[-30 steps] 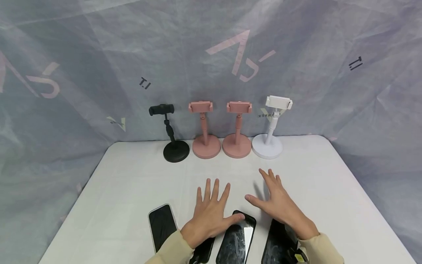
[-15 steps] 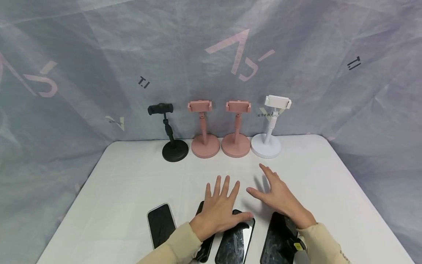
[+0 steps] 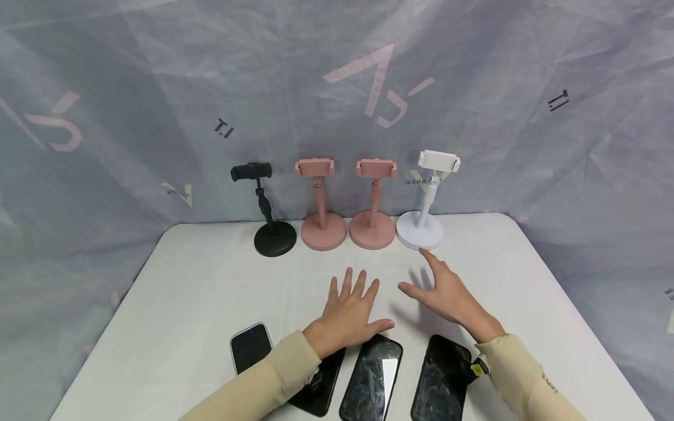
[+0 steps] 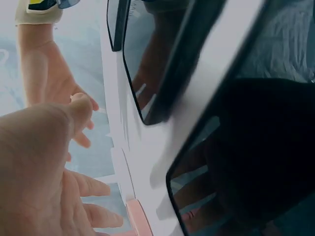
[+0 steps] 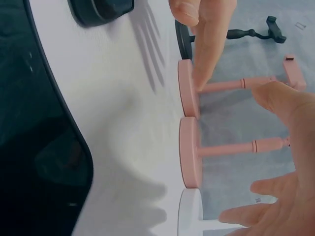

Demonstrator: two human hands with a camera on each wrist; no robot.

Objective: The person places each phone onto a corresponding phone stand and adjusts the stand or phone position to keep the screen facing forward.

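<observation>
My left hand [image 3: 346,314], fingers spread, hovers over the table above two phones and holds nothing. Under its wrist lies a black phone [image 3: 322,383], partly hidden by the sleeve; just to its right is a second black phone [image 3: 371,380] with a bright reflection. My right hand [image 3: 447,297] reaches toward the white phone stand [image 3: 420,231], fingers parted and nothing in them. Behind its wrist lies another dark phone [image 3: 441,380]. A phone with a pale edge [image 3: 250,347] is partly covered by the left sleeve. In the right wrist view, the right hand [image 5: 290,167] stays apart from the stands.
Along the table's back edge stand a black phone stand [image 3: 275,238], a pink stand [image 3: 323,232], another pink stand [image 3: 372,230] and the white one. Their clamps hold no phones. A grey cloth [image 3: 337,105] hangs behind the white table [image 3: 174,316].
Both hands have moved forward over the table toward the stands, the left also slightly rightward. More of the phones below shows. The view has shifted a little; phones and stands keep their places.
</observation>
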